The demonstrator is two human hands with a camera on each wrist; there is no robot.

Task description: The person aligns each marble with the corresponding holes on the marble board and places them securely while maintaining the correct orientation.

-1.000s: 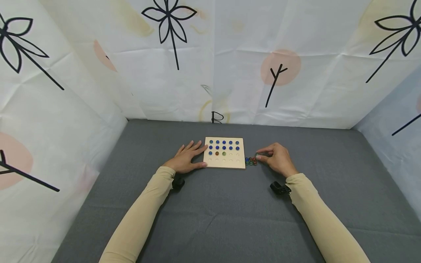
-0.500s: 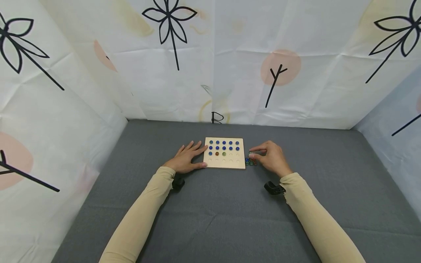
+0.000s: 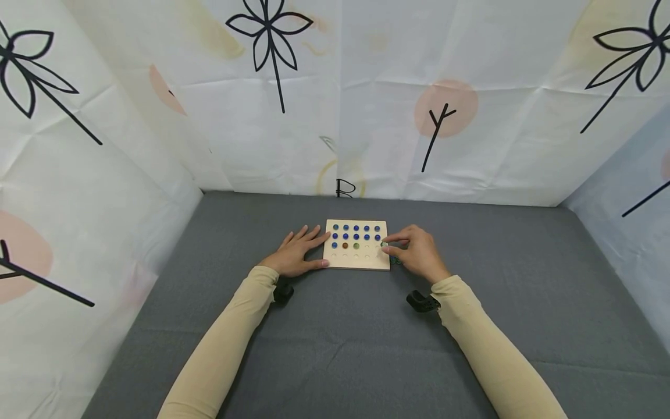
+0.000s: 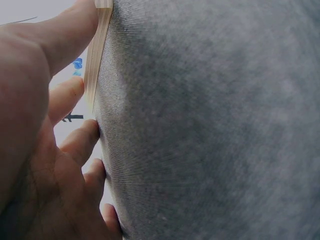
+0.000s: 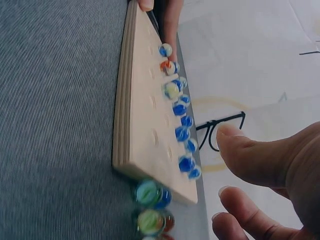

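A pale wooden board [image 3: 361, 262] with rows of round hollows lies on the grey cloth. Blue marbles [image 3: 356, 236] fill its two far rows; the third row holds a blue, an orange-red [image 3: 345, 245] and a yellow-green marble [image 3: 356, 246] at its left. My left hand [image 3: 293, 256], fingers spread, touches the board's left edge with thumb and index finger. Over the right edge, my right hand [image 3: 417, 251] pinches a greenish glass marble [image 3: 384, 244] between thumb and fingers; the thumb hides it in the right wrist view. Loose marbles [image 5: 149, 194] sit by the board's right side.
A grey cloth [image 3: 335, 349] covers the table. White fabric walls [image 3: 377, 145] with plant drawings rise behind it and at both sides. A black wrist strap [image 3: 421, 301] shows at the right sleeve, and another [image 3: 284, 294] at the left.
My right hand has moved left with the pinched marble, from beside the loose marbles to over the board's right edge. The left hand stays in place.
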